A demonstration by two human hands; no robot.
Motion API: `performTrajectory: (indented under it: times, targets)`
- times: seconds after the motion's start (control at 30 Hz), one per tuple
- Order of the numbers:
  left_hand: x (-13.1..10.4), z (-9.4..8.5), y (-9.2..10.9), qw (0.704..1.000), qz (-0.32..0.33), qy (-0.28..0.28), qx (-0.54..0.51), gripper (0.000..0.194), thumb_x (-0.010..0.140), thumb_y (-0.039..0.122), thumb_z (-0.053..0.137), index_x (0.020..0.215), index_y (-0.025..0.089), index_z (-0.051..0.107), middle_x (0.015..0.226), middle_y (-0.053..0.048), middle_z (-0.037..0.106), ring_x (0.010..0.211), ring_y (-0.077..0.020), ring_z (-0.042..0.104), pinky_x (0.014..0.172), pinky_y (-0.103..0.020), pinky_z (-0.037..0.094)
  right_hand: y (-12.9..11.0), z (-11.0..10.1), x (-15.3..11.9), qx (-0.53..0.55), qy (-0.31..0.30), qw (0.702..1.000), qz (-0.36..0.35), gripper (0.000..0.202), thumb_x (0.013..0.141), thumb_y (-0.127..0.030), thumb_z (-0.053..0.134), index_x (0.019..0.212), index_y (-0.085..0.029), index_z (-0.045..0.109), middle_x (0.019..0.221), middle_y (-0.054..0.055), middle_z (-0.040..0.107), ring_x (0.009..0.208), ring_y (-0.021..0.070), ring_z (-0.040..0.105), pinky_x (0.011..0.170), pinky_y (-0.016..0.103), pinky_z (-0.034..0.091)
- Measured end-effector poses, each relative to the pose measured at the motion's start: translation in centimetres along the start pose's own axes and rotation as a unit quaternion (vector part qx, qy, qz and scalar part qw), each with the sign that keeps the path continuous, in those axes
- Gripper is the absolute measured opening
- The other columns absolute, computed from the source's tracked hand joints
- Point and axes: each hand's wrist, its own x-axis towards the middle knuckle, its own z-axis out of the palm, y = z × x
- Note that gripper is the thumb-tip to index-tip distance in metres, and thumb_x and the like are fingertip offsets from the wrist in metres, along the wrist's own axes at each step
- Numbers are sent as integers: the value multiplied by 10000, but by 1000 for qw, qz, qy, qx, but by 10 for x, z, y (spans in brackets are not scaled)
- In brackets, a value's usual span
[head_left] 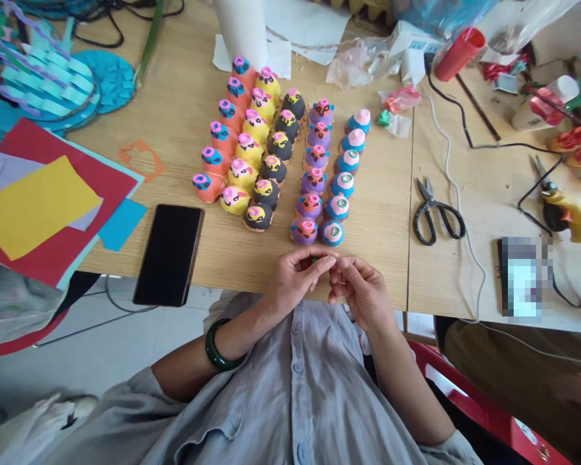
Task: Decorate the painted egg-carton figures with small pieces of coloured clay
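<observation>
At the table's front edge my left hand [297, 274] and my right hand [361, 287] meet, thumbs and forefingers pinched. A small green piece [314, 259] shows between the fingers of my left hand; its kind is too small to tell. Whatever my right fingertips pinch is hidden. Just beyond stand rows of small painted domes with faces: blue ones with pink tops [339, 208], purple ones [310, 205], black ones [274, 169], yellow ones [242, 173] and orange ones [213, 158]. The nearer blue domes carry green rings on top; the two farthest show none.
Black-handled scissors [433, 210] and a white cable lie right. A phone [168, 255] overhangs the front edge at left, beside coloured paper sheets [33, 200]. A yellow glue gun [569, 216] lies far right, near a blurred-out device [525, 278]. A white roll [242, 29] stands behind.
</observation>
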Motion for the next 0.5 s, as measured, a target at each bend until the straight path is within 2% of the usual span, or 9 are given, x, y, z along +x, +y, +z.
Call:
performTrajectory:
  times: [0.07, 0.17, 0.3, 0.43, 0.5]
  targets:
    - [0, -1, -1, 1000, 8, 7, 3, 291, 842, 456, 772, 895, 169, 770, 540, 54, 567, 439, -45, 426, 418, -179, 331, 1, 0, 0, -9, 4, 1000, -7, 315, 784, -477, 820, 767, -186, 703, 658, -29, 625, 487, 85, 534, 415, 226, 558]
    - [1, -2, -1, 1000, 3, 14, 10, 309, 834, 477, 773, 864, 171, 759, 528, 52, 569, 431, -50, 427, 412, -183, 327, 3, 1, -1, -31, 20, 998, -50, 273, 793, -443, 822, 863, -202, 715, 671, -37, 649, 488, 95, 566, 454, 251, 582]
    - [2, -2, 0, 1000, -13, 10, -6, 328, 815, 483, 787, 890, 164, 765, 556, 39, 603, 438, -53, 449, 411, -183, 345, 3, 4, -1, -81, 40, 991, -100, 216, 809, -385, 821, 827, -201, 710, 676, -27, 680, 509, 113, 640, 527, 270, 608]
    - [3, -1, 2, 1000, -21, 3, -23, 389, 794, 482, 801, 1023, 168, 775, 564, 48, 599, 434, -52, 449, 418, -186, 359, 3, 4, 0, -88, 43, 990, -98, 242, 820, -418, 807, 795, -202, 702, 658, -22, 677, 492, 119, 633, 495, 272, 597]
    - [3, -1, 3, 1000, -15, 3, -11, 363, 797, 483, 796, 973, 167, 779, 563, 46, 598, 434, -51, 445, 417, -188, 352, 3, 4, 1, -94, 37, 991, -88, 257, 828, -435, 796, 788, -199, 702, 660, -21, 668, 488, 116, 618, 499, 283, 606]
